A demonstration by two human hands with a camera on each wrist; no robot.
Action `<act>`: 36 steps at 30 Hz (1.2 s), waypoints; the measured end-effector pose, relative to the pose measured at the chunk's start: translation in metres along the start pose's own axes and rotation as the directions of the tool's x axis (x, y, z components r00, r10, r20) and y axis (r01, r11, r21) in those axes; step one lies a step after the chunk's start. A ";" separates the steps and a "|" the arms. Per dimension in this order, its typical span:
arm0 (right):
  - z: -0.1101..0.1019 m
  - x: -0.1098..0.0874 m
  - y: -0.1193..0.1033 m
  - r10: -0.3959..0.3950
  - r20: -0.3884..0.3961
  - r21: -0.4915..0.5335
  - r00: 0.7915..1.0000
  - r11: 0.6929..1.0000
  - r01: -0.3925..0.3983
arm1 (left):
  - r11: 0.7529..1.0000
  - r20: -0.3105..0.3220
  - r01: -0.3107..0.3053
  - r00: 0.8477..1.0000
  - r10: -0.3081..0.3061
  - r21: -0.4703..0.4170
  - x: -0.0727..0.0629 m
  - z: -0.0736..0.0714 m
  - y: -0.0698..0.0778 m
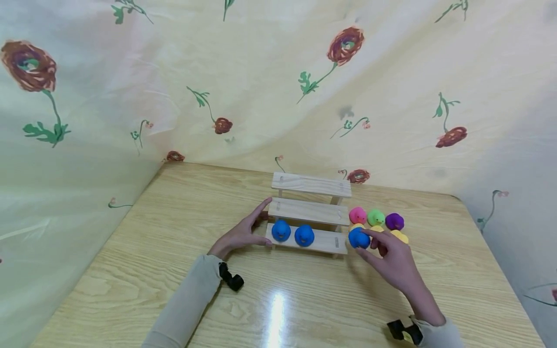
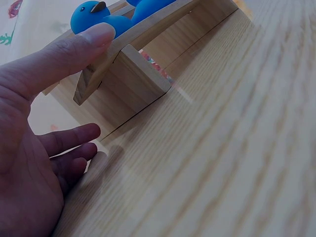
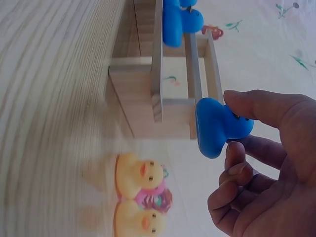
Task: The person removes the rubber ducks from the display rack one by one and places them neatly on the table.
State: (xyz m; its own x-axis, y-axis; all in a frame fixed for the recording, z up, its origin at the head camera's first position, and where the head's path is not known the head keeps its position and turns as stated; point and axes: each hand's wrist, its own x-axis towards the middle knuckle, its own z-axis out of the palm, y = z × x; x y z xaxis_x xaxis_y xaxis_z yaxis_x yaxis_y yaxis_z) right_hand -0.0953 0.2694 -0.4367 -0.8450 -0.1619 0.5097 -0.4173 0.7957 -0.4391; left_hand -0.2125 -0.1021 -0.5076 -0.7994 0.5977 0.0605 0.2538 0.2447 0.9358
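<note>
My right hand (image 1: pixel 393 258) pinches a blue rubber duck (image 3: pixel 217 126) between thumb and fingers, raised above the table at the right end of a three-step wooden rack (image 1: pixel 309 210). On the rack's lowest step sit two more blue ducks, a left one (image 1: pixel 281 231) and a right one (image 1: pixel 304 235). At the rack's left end is my left hand (image 1: pixel 241 234), its thumb laid along the lowest step's end and its other fingers spread beside the rack. In the left wrist view the thumb (image 2: pixel 74 54) overlaps the step near a blue duck (image 2: pixel 96 17).
Right of the rack stand a pink duck (image 1: pixel 358 215), a green duck (image 1: pixel 376 217) and a purple duck (image 1: pixel 395 221). Several yellow ducks (image 3: pixel 131 175) stand in front of them, partly hidden by my right hand. A flowered cloth (image 1: pixel 261 87) hangs behind the wooden table (image 1: pixel 152 270).
</note>
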 end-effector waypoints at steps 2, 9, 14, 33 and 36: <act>-0.002 -0.002 0.004 0.009 0.004 -0.008 1.000 1.000 -0.009 | 1.000 0.000 0.002 1.000 -0.002 -0.001 0.000 0.000 0.000; -0.005 -0.008 0.014 0.067 0.070 0.000 0.995 0.998 -0.067 | 1.000 -0.002 0.000 1.000 0.000 -0.002 0.001 0.001 0.001; -0.004 -0.011 0.019 0.090 0.108 0.022 0.990 0.995 -0.093 | 1.000 -0.004 -0.002 1.000 0.002 -0.003 0.001 0.001 0.000; 0.007 -0.010 0.041 0.158 0.269 0.052 0.950 0.983 -0.178 | 1.000 -0.010 0.002 1.000 -0.002 0.011 0.005 0.000 -0.001; 0.008 -0.009 0.043 0.172 0.282 0.045 0.944 0.980 -0.192 | 1.000 -0.009 0.002 1.000 -0.002 0.012 0.006 -0.001 -0.001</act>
State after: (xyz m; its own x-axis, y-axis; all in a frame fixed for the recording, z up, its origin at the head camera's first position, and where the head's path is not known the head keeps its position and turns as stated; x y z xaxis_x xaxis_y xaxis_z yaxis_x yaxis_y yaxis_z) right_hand -0.1078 0.3008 -0.4659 -0.9637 -0.1807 0.1966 -0.2618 0.7850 -0.5615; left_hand -0.2179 -0.0993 -0.5079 -0.8050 0.5901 0.0615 0.2582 0.2552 0.9318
